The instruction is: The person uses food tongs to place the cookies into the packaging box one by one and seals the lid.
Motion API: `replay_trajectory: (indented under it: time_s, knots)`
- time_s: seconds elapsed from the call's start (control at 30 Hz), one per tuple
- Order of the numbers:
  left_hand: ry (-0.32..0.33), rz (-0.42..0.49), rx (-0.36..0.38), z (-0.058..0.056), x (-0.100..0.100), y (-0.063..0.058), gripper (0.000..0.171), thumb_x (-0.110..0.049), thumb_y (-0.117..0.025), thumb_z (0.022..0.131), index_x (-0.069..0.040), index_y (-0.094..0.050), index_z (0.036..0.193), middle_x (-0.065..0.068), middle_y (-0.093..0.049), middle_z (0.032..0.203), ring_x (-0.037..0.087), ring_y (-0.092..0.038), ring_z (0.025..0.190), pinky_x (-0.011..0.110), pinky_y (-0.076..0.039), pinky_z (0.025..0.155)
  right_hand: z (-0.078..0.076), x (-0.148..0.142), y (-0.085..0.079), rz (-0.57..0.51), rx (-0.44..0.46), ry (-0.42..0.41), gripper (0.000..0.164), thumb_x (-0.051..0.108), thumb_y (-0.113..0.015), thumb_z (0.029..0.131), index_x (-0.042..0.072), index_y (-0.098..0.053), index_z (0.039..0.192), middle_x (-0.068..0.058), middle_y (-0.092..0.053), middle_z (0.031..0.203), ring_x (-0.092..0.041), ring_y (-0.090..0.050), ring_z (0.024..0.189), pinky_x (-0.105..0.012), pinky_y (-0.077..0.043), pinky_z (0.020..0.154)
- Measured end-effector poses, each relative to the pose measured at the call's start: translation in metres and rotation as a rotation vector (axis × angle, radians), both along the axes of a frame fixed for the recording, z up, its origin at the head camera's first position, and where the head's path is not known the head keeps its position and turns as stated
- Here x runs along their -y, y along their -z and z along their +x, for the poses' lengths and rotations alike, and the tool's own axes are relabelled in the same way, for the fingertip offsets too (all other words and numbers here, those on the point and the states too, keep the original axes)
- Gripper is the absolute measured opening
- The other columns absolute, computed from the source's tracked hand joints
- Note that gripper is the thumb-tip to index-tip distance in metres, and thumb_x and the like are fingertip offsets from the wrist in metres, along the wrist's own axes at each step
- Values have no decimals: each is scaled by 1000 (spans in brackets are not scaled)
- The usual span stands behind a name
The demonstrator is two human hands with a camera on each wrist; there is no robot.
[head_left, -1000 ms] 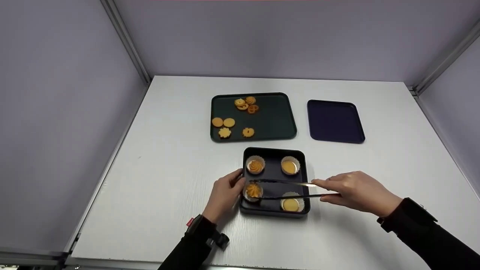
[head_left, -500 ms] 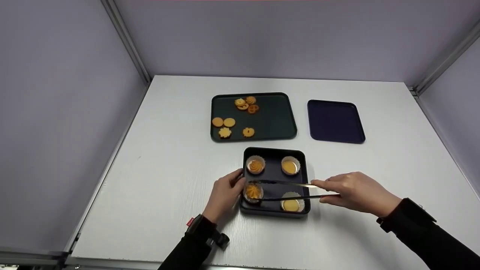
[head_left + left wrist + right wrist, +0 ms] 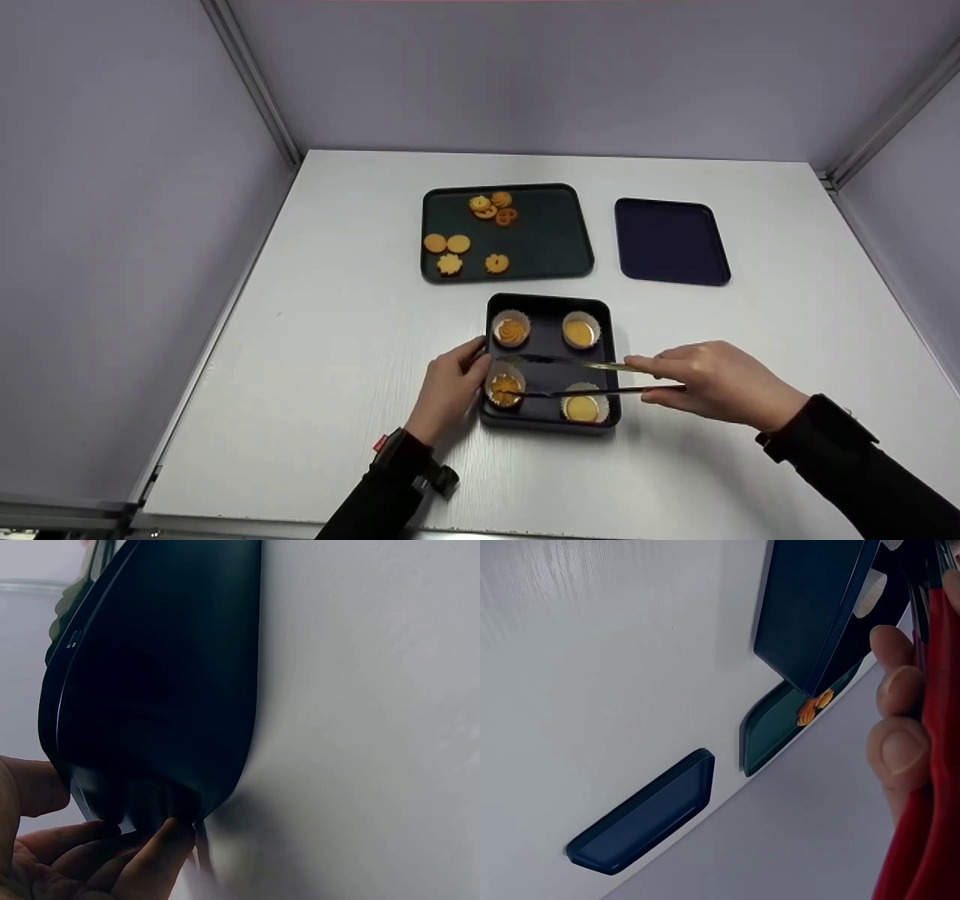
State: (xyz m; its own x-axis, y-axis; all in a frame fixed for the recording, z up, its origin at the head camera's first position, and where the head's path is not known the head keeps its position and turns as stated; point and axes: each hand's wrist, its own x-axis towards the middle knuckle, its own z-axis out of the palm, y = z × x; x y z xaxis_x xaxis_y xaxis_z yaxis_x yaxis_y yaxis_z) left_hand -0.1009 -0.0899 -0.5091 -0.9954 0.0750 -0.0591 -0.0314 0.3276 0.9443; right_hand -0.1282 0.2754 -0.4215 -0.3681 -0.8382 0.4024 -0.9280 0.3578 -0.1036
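Four-cornered and deep, a black pan [image 3: 546, 341] stands at the front of the table with several paper cups in it. My left hand [image 3: 448, 390] holds its left wall, the thumb at the rim and the fingers against the outside [image 3: 154, 859]. My right hand [image 3: 709, 381] grips red-handled tongs [image 3: 941, 727] that reach across the pan from the right. Their arms are spread apart over the front left paper cup [image 3: 517, 369], where a swirled cookie [image 3: 505, 390] lies; the nearer tip overlaps it. The back left cup has another swirled cookie [image 3: 512, 332]; both right cups contain pale round cookies [image 3: 581, 409].
Behind the pan is a dark green tray [image 3: 551, 232] with several cookies, round, flower-shaped and pretzel-shaped, on its left half. A flat dark blue tray [image 3: 671, 241] lies to the right of it. Grey panels [image 3: 555, 82] wall the white table [image 3: 337, 315] on its back and sides.
The tongs' arms have come off the swirled cookie, which now sits lower in the front left cup. The tongs have shifted slightly up and right. My left hand stays on the pan.
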Motion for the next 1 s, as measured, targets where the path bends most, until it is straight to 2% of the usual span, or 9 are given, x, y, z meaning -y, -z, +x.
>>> replay_trajectory:
  time_s: [0.17,0.4,0.53,0.7,0.77,0.83,0.9,1.0]
  knots:
    - [1,-2,1,-1,0,1,44,-22,-59,105,-5,-57,145,15,-64,138,28,-61,128,42,-47,111,-2,-2,2,-21,1,-15,39,32,-80,90,12,-73,123,8,-75,86,-2,-64,65,-25,-54,55]
    - [3,-10,-4,-2,1,0,43,-22,-59,105,-6,-58,145,14,-66,136,27,-62,126,42,-48,110,-3,-7,2,-19,-4,-9,39,32,-80,90,12,-74,123,6,-76,87,-4,-66,65,-26,-55,55]
    - [4,3,1,-1,1,-1,43,-21,-59,105,-6,-58,145,14,-65,137,26,-61,127,42,-48,110,-3,-12,-1,-15,8,26,43,27,-85,85,11,-74,123,5,-77,88,-5,-69,68,-27,-56,57]
    - [4,27,24,0,0,-2,44,-20,-59,105,-4,-56,146,13,-63,140,25,-59,131,39,-46,112,-3,-21,-7,-28,26,60,50,20,-90,77,11,-74,123,5,-77,91,-2,-67,69,-22,-54,57]
    - [-1,28,28,0,0,-2,44,-19,-59,105,-4,-56,146,13,-63,140,25,-59,131,39,-46,112,-4,-26,-10,-38,36,71,48,21,-89,79,11,-74,124,7,-76,90,1,-62,67,-18,-50,56]
    - [-5,32,31,-1,-1,-2,44,-19,-59,105,-4,-56,146,13,-63,139,25,-59,130,39,-46,112,-5,-30,-13,-56,47,86,42,28,-83,87,10,-75,124,9,-74,87,3,-58,65,-15,-48,55]
    - [-8,38,36,-1,-1,-2,44,-19,-59,104,-5,-56,146,13,-63,139,24,-59,130,38,-46,112,-6,-34,-16,-84,46,105,40,37,-75,94,9,-75,122,10,-73,84,4,-55,63,-13,-45,53]
    - [-4,36,28,0,0,-2,44,-18,-59,105,-4,-56,146,15,-63,139,26,-60,129,39,-47,111,-6,-39,-18,-128,17,138,47,48,-60,101,8,-76,119,10,-71,81,5,-52,60,-11,-42,51]
